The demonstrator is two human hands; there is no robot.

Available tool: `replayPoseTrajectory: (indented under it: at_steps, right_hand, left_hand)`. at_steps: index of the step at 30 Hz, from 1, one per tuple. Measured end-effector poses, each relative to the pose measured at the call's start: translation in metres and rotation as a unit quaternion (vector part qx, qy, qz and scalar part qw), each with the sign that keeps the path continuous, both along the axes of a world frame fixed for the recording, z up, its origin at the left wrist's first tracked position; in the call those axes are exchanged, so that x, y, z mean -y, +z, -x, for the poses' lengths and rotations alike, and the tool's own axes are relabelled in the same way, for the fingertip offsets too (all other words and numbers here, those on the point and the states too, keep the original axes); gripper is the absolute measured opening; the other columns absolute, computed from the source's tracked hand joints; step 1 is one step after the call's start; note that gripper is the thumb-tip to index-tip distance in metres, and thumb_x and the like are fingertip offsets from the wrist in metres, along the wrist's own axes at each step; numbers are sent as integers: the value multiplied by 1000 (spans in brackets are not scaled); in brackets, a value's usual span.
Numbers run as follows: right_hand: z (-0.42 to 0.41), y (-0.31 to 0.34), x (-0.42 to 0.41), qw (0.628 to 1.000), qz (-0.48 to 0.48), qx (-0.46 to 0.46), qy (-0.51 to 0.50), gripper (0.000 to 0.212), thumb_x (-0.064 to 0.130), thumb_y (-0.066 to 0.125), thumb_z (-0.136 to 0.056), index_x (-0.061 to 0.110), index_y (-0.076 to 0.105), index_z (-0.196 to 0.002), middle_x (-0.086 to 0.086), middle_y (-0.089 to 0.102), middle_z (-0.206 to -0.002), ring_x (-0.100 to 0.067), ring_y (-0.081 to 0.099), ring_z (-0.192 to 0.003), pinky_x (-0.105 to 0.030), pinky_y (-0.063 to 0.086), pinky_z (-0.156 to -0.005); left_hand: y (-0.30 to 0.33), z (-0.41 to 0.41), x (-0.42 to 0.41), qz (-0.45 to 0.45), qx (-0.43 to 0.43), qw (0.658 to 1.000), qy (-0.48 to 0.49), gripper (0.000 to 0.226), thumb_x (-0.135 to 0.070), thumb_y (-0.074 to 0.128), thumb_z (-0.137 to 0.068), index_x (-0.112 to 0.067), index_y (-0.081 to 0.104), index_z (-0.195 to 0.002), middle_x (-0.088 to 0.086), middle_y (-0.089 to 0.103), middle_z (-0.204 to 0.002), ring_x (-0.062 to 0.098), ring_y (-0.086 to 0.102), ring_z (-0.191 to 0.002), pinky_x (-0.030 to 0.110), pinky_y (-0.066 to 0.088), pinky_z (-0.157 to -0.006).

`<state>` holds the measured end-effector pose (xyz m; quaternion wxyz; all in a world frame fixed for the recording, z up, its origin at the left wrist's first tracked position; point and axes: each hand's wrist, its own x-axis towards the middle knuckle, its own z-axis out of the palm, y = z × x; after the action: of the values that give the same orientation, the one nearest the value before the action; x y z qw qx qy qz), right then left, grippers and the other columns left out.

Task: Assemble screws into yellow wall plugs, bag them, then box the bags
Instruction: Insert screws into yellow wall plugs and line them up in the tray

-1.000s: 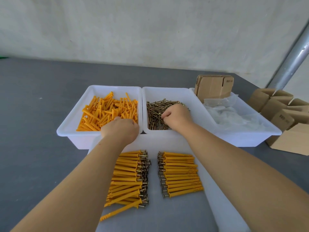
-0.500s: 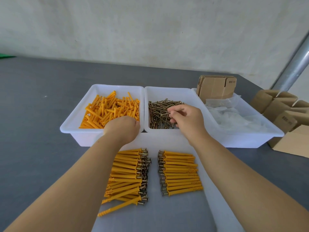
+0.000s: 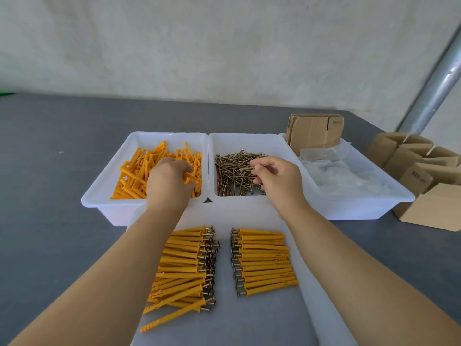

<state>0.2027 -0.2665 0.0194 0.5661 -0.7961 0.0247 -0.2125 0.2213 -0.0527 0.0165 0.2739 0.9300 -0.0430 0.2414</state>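
The left hand reaches into the far-left white bin, its grip curled round a yellow wall plug. The right hand hovers over the middle bin, pinching one screw. Assembled plug-and-screw rows lie near on the counter. Cardboard boxes at far right bear small print, too blurred to read.

One head-worn view looks forward and down, close over the grey table toward the wall.
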Motion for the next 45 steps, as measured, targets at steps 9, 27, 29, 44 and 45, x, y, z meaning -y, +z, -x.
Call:
replayPoseTrajectory:
  at_steps: [9, 27, 29, 44, 45]
  right_hand:
    - [3, 3, -3, 999, 11, 30, 13, 21, 17, 58, -99, 33, 71, -94, 13, 72, -88, 2, 67, -73, -20, 52, -69]
    - [9, 7, -11, 985, 97, -7, 146, 22, 31, 55, -101, 29, 71, -87, 16, 61, -63, 3, 52, -59, -29, 43, -66]
    - [8, 5, -11, 981, 107, -29, 159, 16, 26, 59, -99, 29, 70, -87, 10, 67, -66, 2, 58, -61, -30, 47, -68]
    - [14, 9, -21, 973, 133, 99, 162, 17, 16, 62, -97, 17, 77, -88, -4, 70, -79, -24, 63, -81, -46, 52, -78]
    - [14, 9, -20, 973, 145, 110, 144, 18, 17, 63, -97, 22, 77, -86, -1, 69, -79, -21, 62, -82, -45, 51, -78]
  left_hand:
    - [1, 4, 4, -42, 71, 996, -27, 13, -16, 68, -91, -13, 74, -103, 5, 68, -94, 27, 58, -89, 31, 40, -65]
    - [11, 32, 34, 516, -82, 819, -237, 9, -13, 50, -103, -9, 43, -107, 9, 76, -99, 20, 68, -82, 31, 58, -66]
    - [11, 30, 31, 544, -97, 798, -242, 8, -8, 53, -101, -10, 45, -102, 13, 76, -98, 22, 72, -85, 30, 59, -68]
    - [8, 34, 39, 244, -145, 921, -268, 16, -12, 49, -101, -17, 62, -109, -3, 64, -76, 6, 54, -64, 28, 44, -64]
    - [8, 34, 39, 244, -142, 921, -268, 18, -15, 47, -103, -16, 64, -108, -4, 62, -72, 2, 49, -60, 25, 42, -62]
